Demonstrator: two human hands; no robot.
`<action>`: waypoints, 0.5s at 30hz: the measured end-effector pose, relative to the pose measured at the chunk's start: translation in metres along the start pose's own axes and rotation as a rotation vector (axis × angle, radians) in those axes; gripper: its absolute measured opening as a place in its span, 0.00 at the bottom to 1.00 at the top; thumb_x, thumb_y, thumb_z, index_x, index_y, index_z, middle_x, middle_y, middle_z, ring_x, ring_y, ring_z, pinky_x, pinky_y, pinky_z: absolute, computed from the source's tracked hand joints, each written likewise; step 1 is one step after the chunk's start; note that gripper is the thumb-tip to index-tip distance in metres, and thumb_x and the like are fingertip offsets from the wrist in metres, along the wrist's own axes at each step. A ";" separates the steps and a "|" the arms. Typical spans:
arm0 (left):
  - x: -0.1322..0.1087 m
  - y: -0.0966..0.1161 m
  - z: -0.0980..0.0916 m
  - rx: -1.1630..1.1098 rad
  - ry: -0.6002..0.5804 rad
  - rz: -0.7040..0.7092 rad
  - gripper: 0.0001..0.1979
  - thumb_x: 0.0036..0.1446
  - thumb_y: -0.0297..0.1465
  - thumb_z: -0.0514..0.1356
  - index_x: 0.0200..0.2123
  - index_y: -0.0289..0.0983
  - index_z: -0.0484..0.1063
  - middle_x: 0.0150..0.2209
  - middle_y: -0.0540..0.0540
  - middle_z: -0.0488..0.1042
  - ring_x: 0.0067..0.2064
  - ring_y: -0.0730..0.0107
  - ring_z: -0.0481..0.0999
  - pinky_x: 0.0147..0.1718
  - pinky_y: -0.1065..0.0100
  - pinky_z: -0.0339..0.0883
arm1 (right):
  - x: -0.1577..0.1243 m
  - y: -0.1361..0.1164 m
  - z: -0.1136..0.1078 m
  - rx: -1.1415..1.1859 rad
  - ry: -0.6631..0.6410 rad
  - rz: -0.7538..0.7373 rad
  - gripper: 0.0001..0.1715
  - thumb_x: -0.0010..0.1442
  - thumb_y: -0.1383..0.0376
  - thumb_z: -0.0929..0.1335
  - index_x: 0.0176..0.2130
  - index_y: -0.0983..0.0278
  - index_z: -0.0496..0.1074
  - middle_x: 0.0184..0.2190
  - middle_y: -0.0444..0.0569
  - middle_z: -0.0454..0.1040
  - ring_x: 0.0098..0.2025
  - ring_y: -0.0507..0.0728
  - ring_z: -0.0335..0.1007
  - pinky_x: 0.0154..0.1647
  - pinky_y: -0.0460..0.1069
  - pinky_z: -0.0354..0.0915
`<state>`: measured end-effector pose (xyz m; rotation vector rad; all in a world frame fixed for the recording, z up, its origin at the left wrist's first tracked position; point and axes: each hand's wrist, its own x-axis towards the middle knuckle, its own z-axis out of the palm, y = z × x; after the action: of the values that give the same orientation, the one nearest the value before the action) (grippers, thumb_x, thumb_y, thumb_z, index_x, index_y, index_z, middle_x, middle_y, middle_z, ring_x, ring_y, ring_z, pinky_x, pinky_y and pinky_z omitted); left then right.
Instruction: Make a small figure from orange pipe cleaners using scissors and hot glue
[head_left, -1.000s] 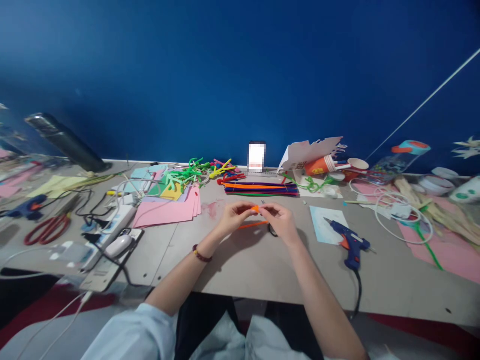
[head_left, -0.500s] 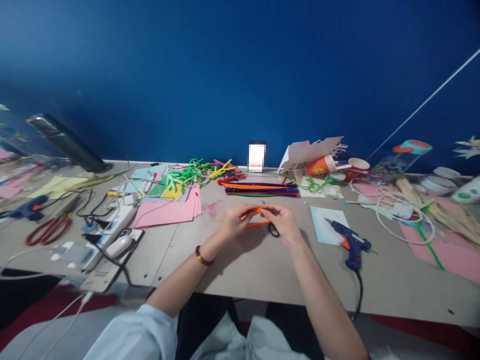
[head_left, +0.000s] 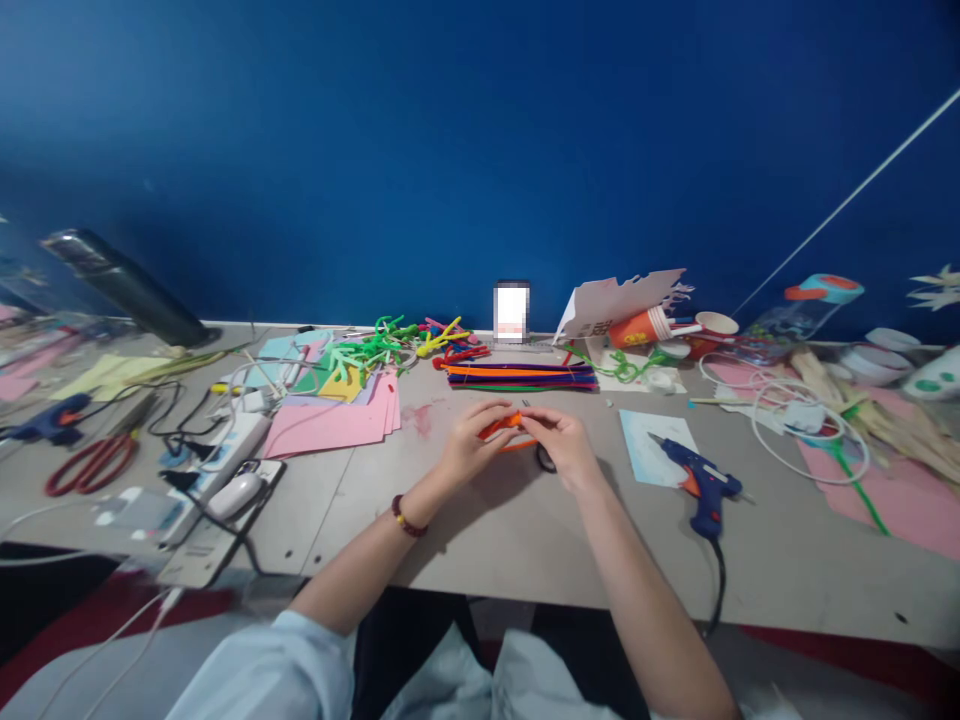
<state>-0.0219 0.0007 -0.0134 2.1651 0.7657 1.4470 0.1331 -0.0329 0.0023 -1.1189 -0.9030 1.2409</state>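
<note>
Both of my hands meet above the middle of the table, pinching a bent orange pipe cleaner point(head_left: 516, 420). My left hand point(head_left: 472, 438) is closed on its left part, and my right hand point(head_left: 561, 445) grips the other side between thumb and fingers. Another orange length shows just below the fingers; whether it is the same piece I cannot tell. Beside my right fingers, the black handle loop of small scissors point(head_left: 545, 459) is partly hidden. Behind my hands lies a bundle of pipe cleaners point(head_left: 521, 377), mostly purple, with orange on top.
To the right, a blue glue gun point(head_left: 705, 485) rests partly on a light blue card. Pink paper point(head_left: 326, 428), a power strip point(head_left: 217, 465) and red-handled scissors point(head_left: 94, 462) lie on the left. Green pipe cleaners point(head_left: 364, 355), a phone point(head_left: 511, 312) and paper cups point(head_left: 641, 328) line the back.
The fingers of my left hand have shifted slightly around the orange pipe cleaner, showing more of it. My right hand keeps its pinch. The view has moved a little.
</note>
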 end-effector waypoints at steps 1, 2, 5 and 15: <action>0.000 0.001 0.001 0.021 0.029 0.022 0.09 0.55 0.31 0.62 0.40 0.37 0.75 0.42 0.41 0.75 0.42 0.67 0.76 0.41 0.65 0.73 | 0.000 0.001 0.000 0.020 -0.014 0.010 0.14 0.41 0.60 0.76 0.31 0.62 0.78 0.30 0.47 0.79 0.33 0.55 0.75 0.43 0.52 0.69; 0.000 0.001 0.001 0.041 0.055 0.043 0.08 0.54 0.31 0.62 0.39 0.37 0.75 0.41 0.41 0.75 0.41 0.67 0.77 0.40 0.65 0.73 | 0.000 0.002 0.000 0.043 -0.027 0.024 0.14 0.41 0.60 0.76 0.31 0.62 0.78 0.30 0.47 0.79 0.34 0.56 0.76 0.44 0.52 0.68; -0.001 0.004 0.003 0.088 0.110 0.091 0.07 0.54 0.29 0.62 0.39 0.37 0.75 0.37 0.43 0.75 0.38 0.70 0.77 0.37 0.68 0.74 | 0.001 0.005 0.000 0.120 -0.051 0.072 0.15 0.39 0.60 0.77 0.30 0.62 0.78 0.30 0.46 0.79 0.34 0.56 0.76 0.45 0.53 0.68; -0.007 0.002 0.009 0.140 0.097 0.105 0.09 0.56 0.27 0.59 0.41 0.39 0.74 0.38 0.44 0.77 0.39 0.69 0.77 0.40 0.67 0.74 | 0.000 -0.001 0.000 0.186 -0.064 0.192 0.19 0.34 0.61 0.78 0.29 0.64 0.77 0.28 0.46 0.79 0.32 0.55 0.76 0.42 0.51 0.69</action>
<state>-0.0150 -0.0056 -0.0206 2.2838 0.8198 1.6052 0.1338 -0.0327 0.0033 -1.0398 -0.7232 1.4932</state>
